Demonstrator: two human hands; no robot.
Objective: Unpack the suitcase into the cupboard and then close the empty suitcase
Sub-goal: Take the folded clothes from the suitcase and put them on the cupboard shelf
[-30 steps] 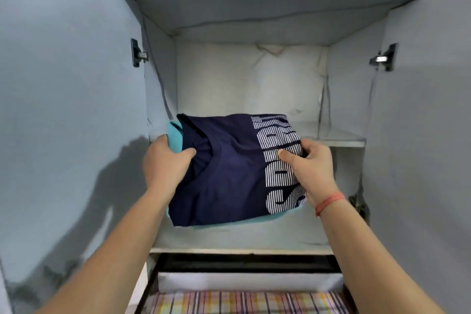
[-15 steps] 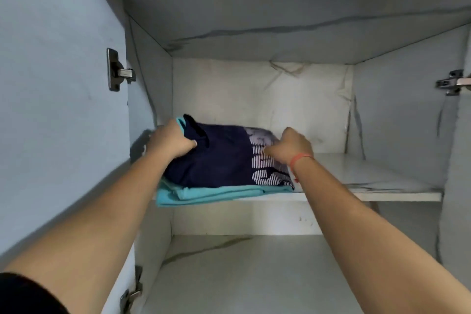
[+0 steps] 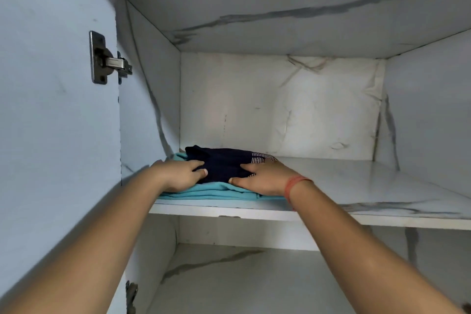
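- The navy shirt [image 3: 221, 164] lay folded on top of a teal garment [image 3: 209, 193], and the pile sat on the cupboard's upper shelf [image 3: 369, 186]. It was shoved over to the shelf's 9 o'clock end, right by the side wall.
- The teal layer poked out from under the navy one on the pile's 6 o'clock side, almost at the shelf's front lip. A striped white print showed on the navy shirt around its 2 o'clock corner.
- Your left hand [image 3: 178, 176] was on the 9 o'clock side of the pile, with bent fingers and the thumb on the navy fabric. Honestly I couldn't tell if you were actually pinching cloth or just resting there.
- Your right hand [image 3: 263, 178] was on the 3 o'clock side. Its fingers were spread pretty much flat on the navy shirt and the thumb lay along the teal edge. It was pressing down rather than holding anything.
- An orange band [image 3: 293, 186] sat on your right wrist.
- The cupboard [image 3: 280, 104] had marble-look white panels with grey veins. From the pile toward 3 o'clock there was just bare shelf.
- The open left door [image 3: 51, 122] filled the view's 9 o'clock side, and its metal hinge [image 3: 107, 58] was up around 10 o'clock.
- A lower shelf [image 3: 242, 285] showed at 6 o'clock, below your forearms.
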